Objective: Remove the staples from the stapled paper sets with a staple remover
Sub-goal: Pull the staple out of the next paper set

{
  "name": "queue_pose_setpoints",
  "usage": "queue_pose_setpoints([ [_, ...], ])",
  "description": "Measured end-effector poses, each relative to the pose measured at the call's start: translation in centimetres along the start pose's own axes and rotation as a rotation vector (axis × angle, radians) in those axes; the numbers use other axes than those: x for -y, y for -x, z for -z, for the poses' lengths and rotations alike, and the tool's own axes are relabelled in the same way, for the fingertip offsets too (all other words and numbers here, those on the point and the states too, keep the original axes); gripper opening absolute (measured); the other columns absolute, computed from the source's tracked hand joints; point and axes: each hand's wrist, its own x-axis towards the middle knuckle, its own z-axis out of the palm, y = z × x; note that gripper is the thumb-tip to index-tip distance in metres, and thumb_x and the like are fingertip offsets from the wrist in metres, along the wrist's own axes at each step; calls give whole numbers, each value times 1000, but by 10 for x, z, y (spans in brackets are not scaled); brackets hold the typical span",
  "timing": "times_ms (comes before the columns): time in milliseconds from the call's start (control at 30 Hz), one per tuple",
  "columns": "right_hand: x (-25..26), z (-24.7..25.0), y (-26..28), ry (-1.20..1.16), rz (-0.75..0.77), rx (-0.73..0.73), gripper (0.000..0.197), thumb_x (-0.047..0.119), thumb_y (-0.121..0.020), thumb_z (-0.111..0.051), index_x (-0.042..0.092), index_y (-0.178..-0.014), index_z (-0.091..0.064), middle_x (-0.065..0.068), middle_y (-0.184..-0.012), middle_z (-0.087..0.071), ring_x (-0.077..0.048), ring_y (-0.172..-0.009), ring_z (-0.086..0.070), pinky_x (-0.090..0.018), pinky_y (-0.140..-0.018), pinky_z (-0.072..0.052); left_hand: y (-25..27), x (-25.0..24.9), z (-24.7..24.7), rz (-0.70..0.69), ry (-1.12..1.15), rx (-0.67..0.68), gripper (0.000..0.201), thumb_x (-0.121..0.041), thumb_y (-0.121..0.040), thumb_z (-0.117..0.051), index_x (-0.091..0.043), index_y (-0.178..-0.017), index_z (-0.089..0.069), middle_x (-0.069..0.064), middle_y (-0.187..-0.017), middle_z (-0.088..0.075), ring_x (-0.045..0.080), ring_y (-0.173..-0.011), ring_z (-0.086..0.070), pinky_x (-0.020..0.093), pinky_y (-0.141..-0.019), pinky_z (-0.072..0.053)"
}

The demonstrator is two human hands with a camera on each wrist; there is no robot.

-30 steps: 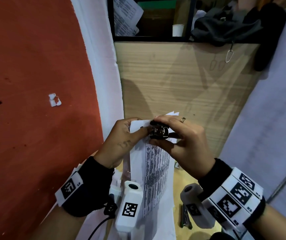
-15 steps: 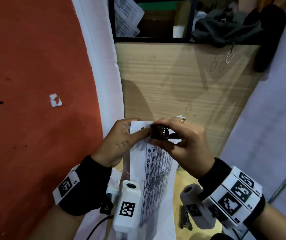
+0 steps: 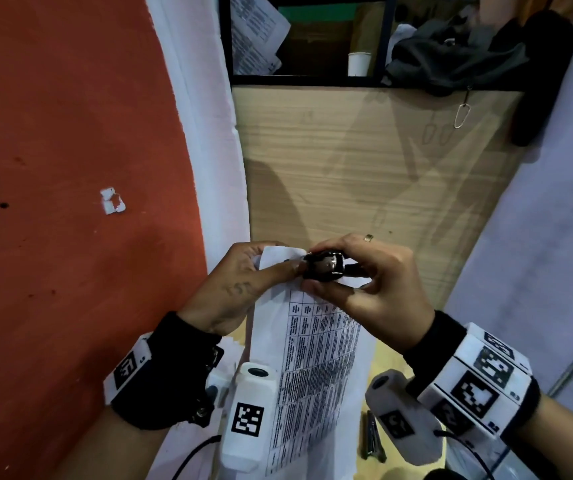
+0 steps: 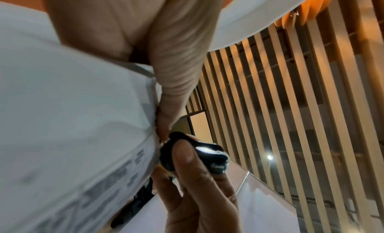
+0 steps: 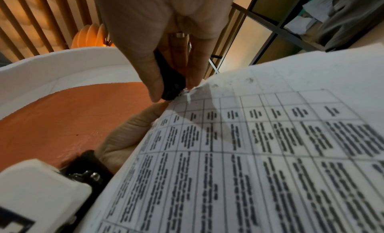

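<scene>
A stapled paper set (image 3: 316, 355) printed with a table is held up in front of me. My left hand (image 3: 236, 289) pinches its top corner, thumb on the printed side (image 5: 133, 131). My right hand (image 3: 364, 289) grips a black staple remover (image 3: 323, 268) between thumb and fingers, its jaws pressed on the paper's top corner. In the right wrist view the remover (image 5: 172, 84) bites the paper edge where the sheet (image 5: 270, 138) is torn and creased. The left wrist view shows the remover (image 4: 193, 154) against the paper (image 4: 72, 130). The staple itself is hidden.
A red wall (image 3: 70, 168) is on the left and a wooden panel (image 3: 364, 161) stands behind the hands. Above it a shelf (image 3: 313, 79) holds papers, a white cup (image 3: 359, 64) and dark cloth (image 3: 458, 60). A metal tool (image 3: 372, 441) lies on the desk below.
Both hands with the paper and remover have shifted slightly up and left; the grip on each stays the same.
</scene>
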Motion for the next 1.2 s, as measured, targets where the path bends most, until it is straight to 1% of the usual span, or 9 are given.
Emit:
queue_pose_setpoints([
  [233, -2, 0, 0, -63, -12, 6, 33, 27, -70, -77, 6, -95, -70, 1, -84, -69, -9, -79, -66, -27, -65, -57, 0, 0, -2, -9, -4, -15, 10, -9, -74, -58, -3, -78, -64, 1, -64, -68, 9, -54, -62, 17, -52, -49],
  [333, -1, 0, -1, -12, 23, 18, 30, 19, -69, -78, 6, -94, -70, 6, -84, -66, -8, -79, -64, -22, -63, -56, 0, 2, 1, -9, 2, -10, 13, -10, -75, -59, -2, -83, -65, 3, -72, -70, 11, -62, -65, 19, -58, -51],
  [467, -1, -1, -1, 1, 25, 18, 30, 19, -68, -78, 6, -95, -71, 5, -85, -67, -9, -79, -64, -24, -62, -56, -1, 3, 0, -28, 16, -33, 16, -10, -72, -60, -2, -84, -65, 0, -70, -71, 9, -62, -66, 17, -58, -51],
  [633, -2, -3, 1, -22, -37, -21, 34, 23, -66, -79, 8, -95, -71, 0, -84, -71, -10, -79, -66, -31, -61, -57, -3, 8, -3, -51, 20, -112, 11, -14, -67, -65, -13, -70, -75, 0, -69, -71, 9, -60, -64, 19, -58, -53],
  [800, 1, -7, 2, -24, -87, -76, 32, 24, -65, -80, 14, -94, -72, 8, -83, -69, -7, -78, -66, -32, -62, -57, -6, 14, -3, -44, 44, -163, 16, -13, -68, -65, -5, -80, -70, 8, -77, -70, 15, -66, -64, 21, -62, -53],
  [867, 2, -10, 3, -35, -92, -96, 32, 29, -66, -79, 16, -94, -72, 10, -84, -69, -6, -79, -66, -33, -62, -57, -7, 15, -3, -36, 57, -175, 7, -10, -72, -66, -6, -77, -70, 9, -76, -69, 16, -68, -64, 24, -64, -53],
  [1067, 0, -13, 9, -6, -59, -96, 32, 26, -68, -78, 13, -96, -72, 4, -86, -71, -7, -79, -66, -32, -62, -58, -7, 17, 1, -46, 13, -137, 2, -4, -79, -69, -5, -80, -69, 7, -77, -68, 16, -71, -63, 24, -66, -53],
  [1133, 1, -10, 8, -74, -95, -93, 32, 27, -67, -78, 20, -97, -71, 8, -86, -71, -5, -80, -67, -31, -65, -58, -6, 17, 3, -29, 55, -73, 19, -12, -67, -77, -5, -83, -72, 10, -83, -70, 18, -75, -66, 26, -69, -55],
  [1200, 2, -7, 6, -123, -130, -86, 33, 25, -64, -80, 23, -96, -69, 7, -86, -72, -3, -80, -68, -28, -69, -58, -6, 17, 4, -19, 81, -46, 27, -10, -68, -79, 0, -91, -70, 12, -88, -71, 20, -78, -67, 27, -72, -56],
])
